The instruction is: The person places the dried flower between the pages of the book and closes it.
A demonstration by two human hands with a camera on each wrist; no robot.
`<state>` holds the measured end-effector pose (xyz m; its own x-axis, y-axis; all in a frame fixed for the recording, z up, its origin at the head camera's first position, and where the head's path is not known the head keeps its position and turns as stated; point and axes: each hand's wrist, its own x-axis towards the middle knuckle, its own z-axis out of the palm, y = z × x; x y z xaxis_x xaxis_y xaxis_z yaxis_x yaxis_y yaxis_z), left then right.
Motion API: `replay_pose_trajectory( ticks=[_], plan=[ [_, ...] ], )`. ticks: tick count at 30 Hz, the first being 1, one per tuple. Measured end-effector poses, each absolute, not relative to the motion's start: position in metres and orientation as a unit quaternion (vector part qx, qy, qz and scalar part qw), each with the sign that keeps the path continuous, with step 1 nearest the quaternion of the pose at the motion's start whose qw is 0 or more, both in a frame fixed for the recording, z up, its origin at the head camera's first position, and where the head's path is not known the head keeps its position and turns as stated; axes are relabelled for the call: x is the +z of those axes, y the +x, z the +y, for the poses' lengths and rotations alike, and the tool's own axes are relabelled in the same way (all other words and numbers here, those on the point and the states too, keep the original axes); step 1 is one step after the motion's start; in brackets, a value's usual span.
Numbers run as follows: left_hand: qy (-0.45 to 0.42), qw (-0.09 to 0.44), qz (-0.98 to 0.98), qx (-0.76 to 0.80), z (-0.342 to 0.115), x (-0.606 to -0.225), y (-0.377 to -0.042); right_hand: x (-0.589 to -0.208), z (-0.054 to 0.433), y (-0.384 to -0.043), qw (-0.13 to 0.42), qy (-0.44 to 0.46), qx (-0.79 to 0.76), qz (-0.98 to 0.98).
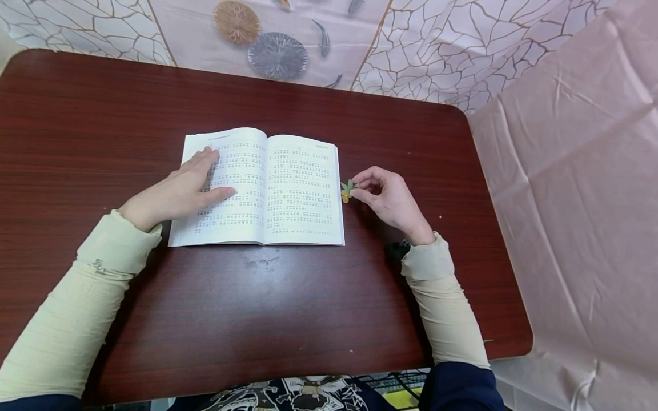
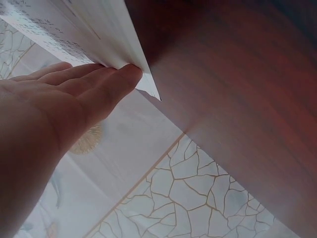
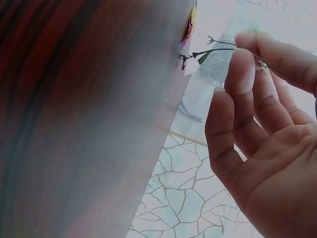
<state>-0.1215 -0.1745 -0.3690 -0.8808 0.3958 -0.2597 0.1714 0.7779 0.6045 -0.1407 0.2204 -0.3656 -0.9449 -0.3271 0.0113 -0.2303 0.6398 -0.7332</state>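
The open book (image 1: 300, 188) lies on the dark reddish-brown counter (image 1: 288, 319), its left page under the left hand (image 1: 180, 191), which rests with fingers extended and thumb spread wide. Just right of the book, the right hand (image 1: 388, 200) pinches a small sprig (image 1: 345, 192) with green leaves and yellow petals; whether it touches the pages I cannot tell.

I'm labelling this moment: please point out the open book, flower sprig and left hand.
Open book (image 1: 283, 191): head view, right page.
Flower sprig (image 1: 345, 195): head view, yellow part.
Left hand (image 1: 181, 189): head view, its back.
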Motion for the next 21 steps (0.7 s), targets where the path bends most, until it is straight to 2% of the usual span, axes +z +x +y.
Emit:
replay_pose_trajectory(
  ticks=[21],
  plan=[
    [0.153,0.19,0.924,0.293,-0.1746,-0.3705,-0.1217,-0.363,0.211,-0.1403,0.09,-0.163,-0.386,0.904]
  ],
)
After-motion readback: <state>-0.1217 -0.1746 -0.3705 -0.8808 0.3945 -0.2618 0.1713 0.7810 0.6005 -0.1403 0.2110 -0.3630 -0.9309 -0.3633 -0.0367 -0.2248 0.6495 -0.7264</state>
